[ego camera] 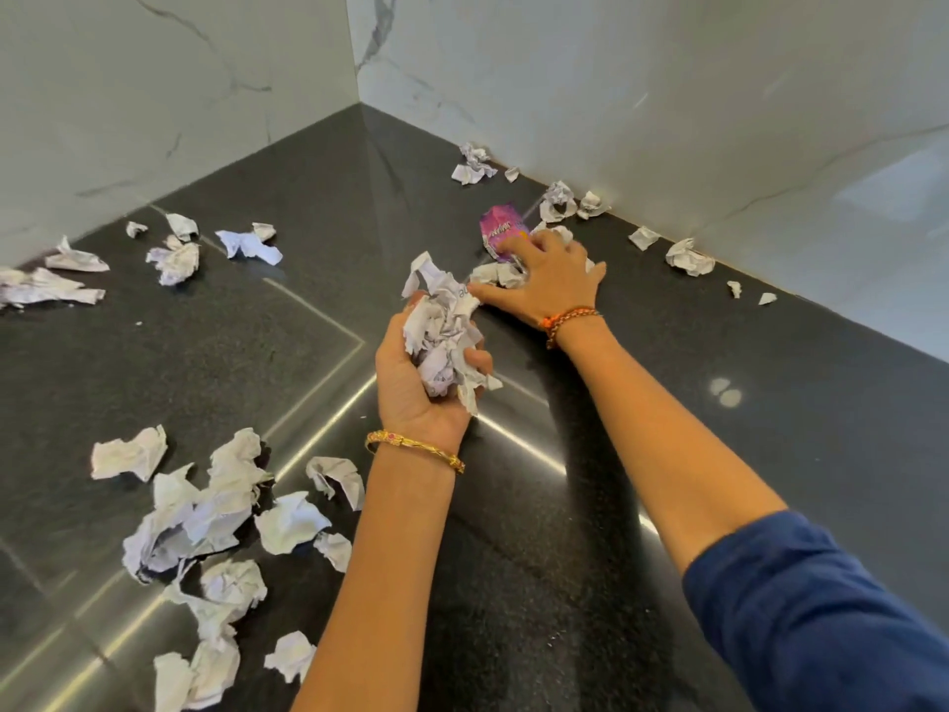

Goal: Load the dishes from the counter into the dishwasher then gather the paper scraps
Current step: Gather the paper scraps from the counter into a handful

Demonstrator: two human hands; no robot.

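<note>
Centre frame: left hand (411,382) grip holds crumpled paper wad (444,331); right hand (549,280) grip curls over scraps (495,273) beside pink wrapper (500,231) on dark desk (257,352).

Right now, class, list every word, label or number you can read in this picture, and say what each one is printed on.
Pink wrapper under the right hand: lettering shows, too blurred to read.
Crumpled paper wad held in the left hand: a few printed characters near the top, too blurred to read.
Nothing else bears readable text.
</note>
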